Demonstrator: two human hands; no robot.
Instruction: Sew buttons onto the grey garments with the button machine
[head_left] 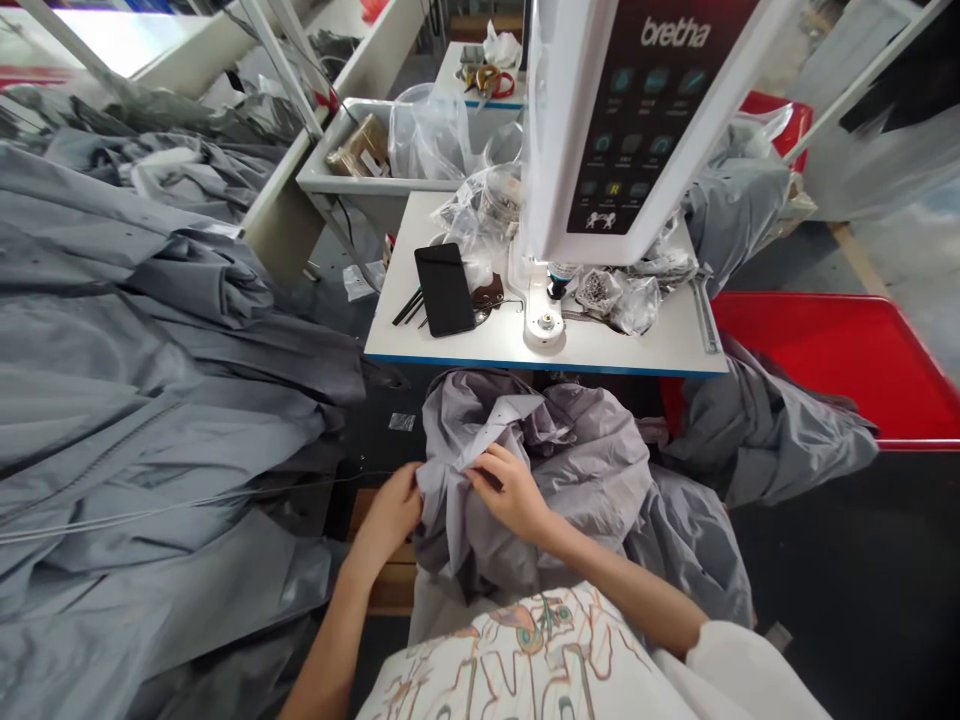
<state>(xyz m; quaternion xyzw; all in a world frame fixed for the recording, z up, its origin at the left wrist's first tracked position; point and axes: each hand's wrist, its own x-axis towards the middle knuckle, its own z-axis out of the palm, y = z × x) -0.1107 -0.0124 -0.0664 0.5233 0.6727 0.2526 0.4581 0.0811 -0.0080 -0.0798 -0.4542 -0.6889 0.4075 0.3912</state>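
Note:
Bunched grey fabric (600,450), which looks like a garment, lies over my lap below the table edge. My left hand (401,505) grips the left side of the fabric, its fingertips partly hidden behind the cloth. With thumb and fingers pinched, my right hand (510,490) holds a paler folded strip (506,415) of the same fabric. Beyond the hands stands a white press machine (547,200) marked "bretha", its small round lower die (545,322) just above the table's front edge.
On the white table (390,325) lie a black phone (445,290) and plastic bags of small parts (598,290). Large piles of grey fabric (150,350) fill the left. A red bin (840,360) stands at right, with grey cloth (780,430) hanging beside it.

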